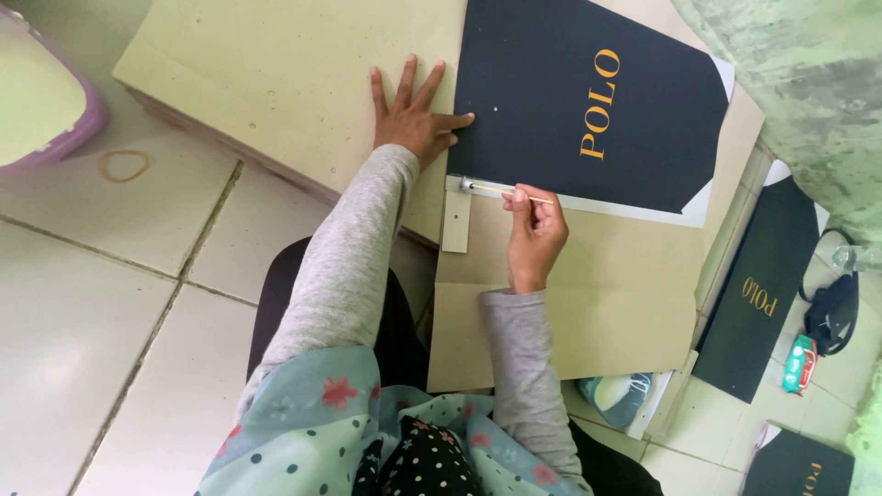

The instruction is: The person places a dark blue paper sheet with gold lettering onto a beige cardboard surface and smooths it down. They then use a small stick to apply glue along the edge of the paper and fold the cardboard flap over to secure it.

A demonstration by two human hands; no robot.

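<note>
— Wooden, that thin stick point(514, 192)? How is it held?

— Pinched in a narrow grip by the right hand point(533, 230), its tip at the lower edge of the black printed sheet point(588, 101). The left hand point(413, 115) lies flat, fingers spread, on the bare grey board stack point(276, 73), fingertips touching the sheet's left edge.

— Room around them?

— Open cardboard point(597, 294) lies below the right hand; a small card strip point(456, 216) sits just left of it. Floor tiles point(110, 303) spread wide on the left.

— Counts?

— One stick, one strip, three black sheets in view, one rubber band point(124, 165) on the floor.
</note>
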